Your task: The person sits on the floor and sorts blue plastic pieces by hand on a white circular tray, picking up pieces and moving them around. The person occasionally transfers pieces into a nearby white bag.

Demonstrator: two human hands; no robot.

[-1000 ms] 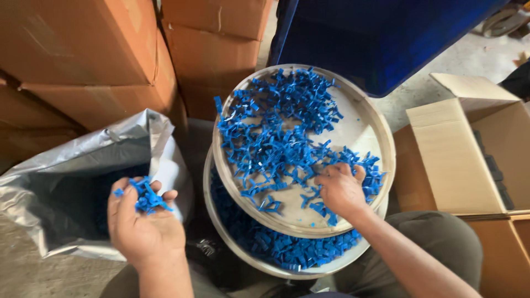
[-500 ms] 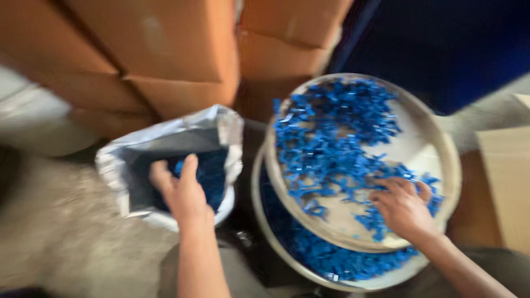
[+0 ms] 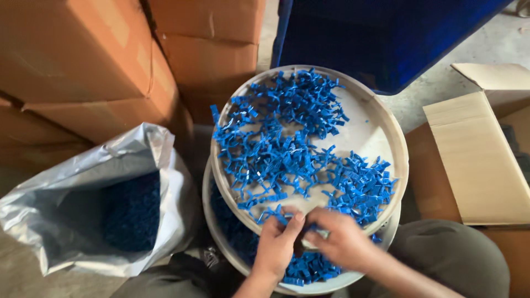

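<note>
Round tray (image 3: 393, 144) of blue plastic clips (image 3: 287, 154), silver bag (image 3: 83, 182) — more clips inside

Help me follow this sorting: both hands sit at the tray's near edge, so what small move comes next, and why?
Probably the left hand carries a pinch of blue plastic pieces to the open silver bag: both hands, the right hand too, are gathering pieces at the round tray's rim, and the bag already holds blue pieces.

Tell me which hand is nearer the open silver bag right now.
Left. The left hand sits at the round tray's near rim, on the side toward the silver bag. The right hand lies beside it, farther from the bag.
</note>
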